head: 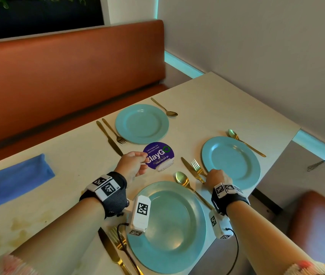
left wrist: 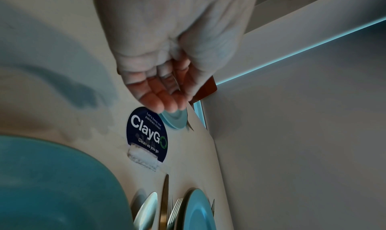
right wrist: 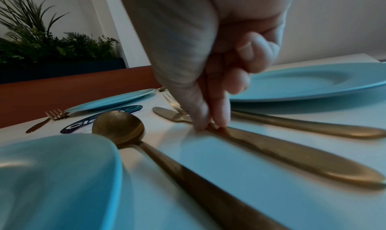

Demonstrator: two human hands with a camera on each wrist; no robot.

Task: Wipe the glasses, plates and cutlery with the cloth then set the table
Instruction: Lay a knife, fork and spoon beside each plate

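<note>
Three teal plates sit on the cream table (head: 68,155): a near plate (head: 167,225), a right plate (head: 231,161) and a far plate (head: 141,124). Gold cutlery lies beside each. My right hand (head: 216,176) (right wrist: 208,126) reaches down left of the right plate, and its thumb and fingertip pinch the neck of a gold knife (head: 189,167) (right wrist: 292,154) that lies flat. A fork (head: 196,166) (right wrist: 313,126) lies beside it. My left hand (head: 136,163) (left wrist: 165,101) hovers over a purple round sticker (head: 159,155), fingers relaxed, holding nothing. A blue cloth (head: 13,181) lies folded at the table's left.
A gold spoon (head: 181,178) lies between the near plate and the pinched knife. An orange bench back (head: 68,76) runs along the far side, with another orange seat (head: 316,225) at lower right. The table's right edge is close behind the right plate. Yellowish stains mark the near left.
</note>
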